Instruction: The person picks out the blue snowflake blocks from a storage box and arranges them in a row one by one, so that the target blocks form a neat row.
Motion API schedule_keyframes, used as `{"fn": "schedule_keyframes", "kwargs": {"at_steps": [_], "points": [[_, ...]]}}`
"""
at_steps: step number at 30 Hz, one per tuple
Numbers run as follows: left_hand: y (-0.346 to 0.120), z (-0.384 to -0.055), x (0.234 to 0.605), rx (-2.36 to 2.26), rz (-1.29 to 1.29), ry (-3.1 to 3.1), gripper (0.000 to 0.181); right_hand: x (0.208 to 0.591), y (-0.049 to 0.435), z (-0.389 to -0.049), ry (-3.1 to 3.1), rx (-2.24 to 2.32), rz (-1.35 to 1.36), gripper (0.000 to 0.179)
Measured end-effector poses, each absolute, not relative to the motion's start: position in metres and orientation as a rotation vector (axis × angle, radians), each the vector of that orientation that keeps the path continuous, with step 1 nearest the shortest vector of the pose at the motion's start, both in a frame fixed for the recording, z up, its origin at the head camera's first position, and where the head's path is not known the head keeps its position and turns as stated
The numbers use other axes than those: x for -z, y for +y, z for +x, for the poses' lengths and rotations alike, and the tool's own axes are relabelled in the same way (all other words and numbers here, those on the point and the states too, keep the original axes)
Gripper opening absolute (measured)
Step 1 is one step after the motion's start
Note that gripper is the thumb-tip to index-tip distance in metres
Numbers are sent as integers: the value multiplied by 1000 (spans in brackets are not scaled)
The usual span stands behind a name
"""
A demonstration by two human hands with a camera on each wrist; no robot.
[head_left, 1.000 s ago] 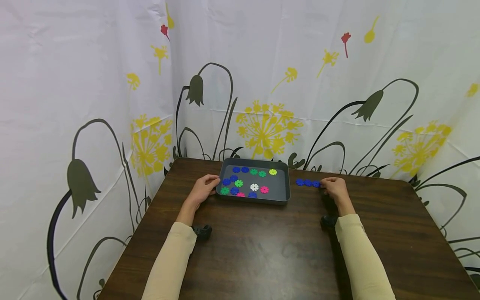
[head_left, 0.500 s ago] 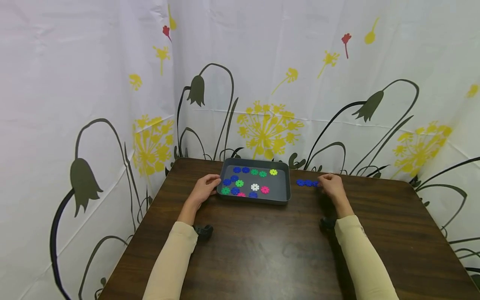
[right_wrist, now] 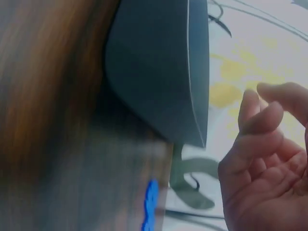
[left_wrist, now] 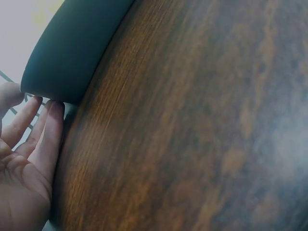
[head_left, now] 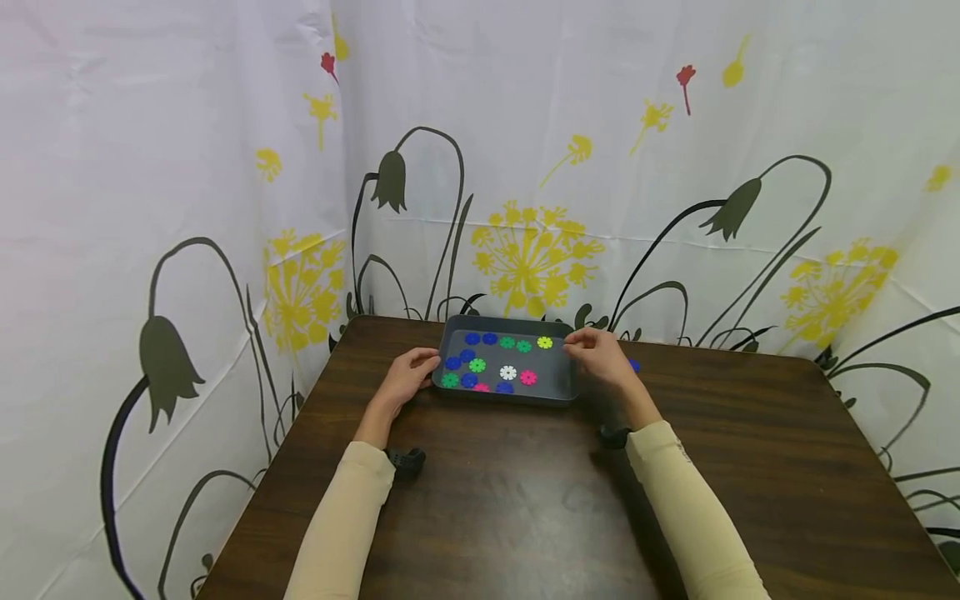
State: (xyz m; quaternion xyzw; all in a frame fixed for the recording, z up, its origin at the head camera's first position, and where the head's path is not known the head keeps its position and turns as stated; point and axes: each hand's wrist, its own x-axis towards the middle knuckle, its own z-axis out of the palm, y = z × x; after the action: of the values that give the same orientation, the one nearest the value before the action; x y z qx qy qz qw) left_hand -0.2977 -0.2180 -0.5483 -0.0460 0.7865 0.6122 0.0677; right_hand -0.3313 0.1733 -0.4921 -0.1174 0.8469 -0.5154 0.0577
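Observation:
My left hand [head_left: 405, 380] holds the dark grey tray [head_left: 551, 362] at its left end, thumb over the rim and fingertips on the outer wall. In the left wrist view, that hand [left_wrist: 31, 149] meets the tray wall [left_wrist: 67, 57]. My right hand [head_left: 600, 357] hovers over the tray's right rim with its fingers loosely bent. In the right wrist view, nothing shows between the thumb and fingers of that hand [right_wrist: 264, 144]. Flower-shaped discs lie in the tray: several blue and green, a white disc [head_left: 507, 372], a yellow disc [head_left: 544, 342] and pink ones.
Right of the tray, a blue disc [head_left: 634, 365] shows past the right hand; the others in its row are hidden there. Blue discs [right_wrist: 150, 207] also appear in the right wrist view. A patterned curtain [head_left: 525, 125] hangs behind the brown table [head_left: 510, 500].
My right hand has left the row of blue discs and moved left to the tray's right rim. The left hand has stayed at the tray.

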Motion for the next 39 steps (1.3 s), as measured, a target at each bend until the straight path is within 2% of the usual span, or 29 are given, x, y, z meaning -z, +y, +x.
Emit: {"fn": "schedule_keyframes", "kwargs": {"at_steps": [8, 21, 29, 39], "points": [[-219, -297, 549, -1850, -153, 2372, 46, 504, 143, -335, 2412, 1455, -518, 39], [-221, -298, 548, -1861, -152, 2377, 45, 515, 108, -339, 2362, 1279, -731, 28], [-219, -297, 554, -1850, -160, 2360, 46, 533, 96, -333, 2336, 1189, -801, 32], [-220, -299, 551, -1866, -163, 2349, 46, 535, 87, -337, 2392, 1118, -827, 34]]}}
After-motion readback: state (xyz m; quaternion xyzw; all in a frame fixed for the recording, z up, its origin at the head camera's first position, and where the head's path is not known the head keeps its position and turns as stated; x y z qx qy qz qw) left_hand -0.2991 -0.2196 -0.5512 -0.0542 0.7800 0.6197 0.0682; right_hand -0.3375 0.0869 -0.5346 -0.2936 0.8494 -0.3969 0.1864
